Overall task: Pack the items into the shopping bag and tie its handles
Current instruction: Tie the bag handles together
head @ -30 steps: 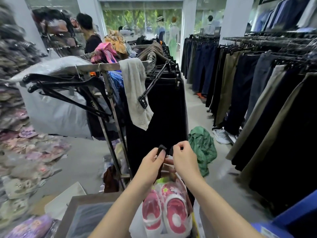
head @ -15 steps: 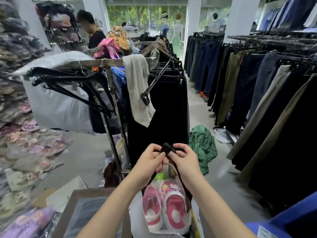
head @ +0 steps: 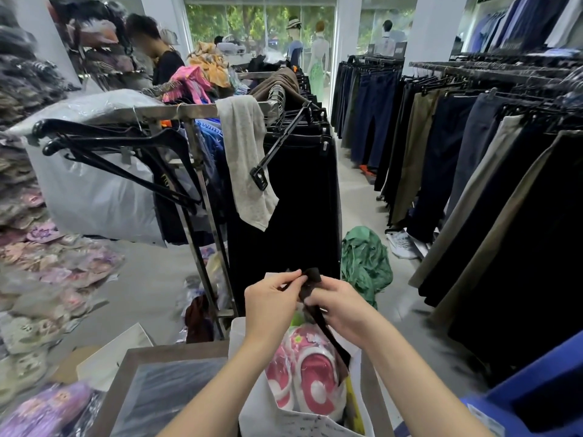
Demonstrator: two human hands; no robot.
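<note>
A white shopping bag [head: 268, 405] stands below my arms, holding pink and white slippers [head: 312, 383] wrapped in clear plastic. Its black ribbon handles [head: 310, 283] rise from the bag's mouth and meet between my hands. My left hand [head: 271, 299] pinches the handles from the left with thumb and fingertips. My right hand [head: 342, 305] grips the same strap from the right, fingers curled around it. One strap [head: 331, 335] runs down from my right hand into the bag. The handles are crossed or folded together at the top; whether a knot is formed there I cannot tell.
A framed tabletop [head: 164, 389] lies at lower left. A metal clothes rack [head: 195, 190] with black hangers and dark trousers stands directly ahead. More trouser racks [head: 473, 171] line the right. A green garment [head: 366, 263] lies on the floor. Bagged slippers [head: 47, 263] pile up left. A person [head: 157, 48] stands far back.
My hands have drawn closer together and sunk slightly, folding the black handles over each other between my fingertips. The bag has not moved.
</note>
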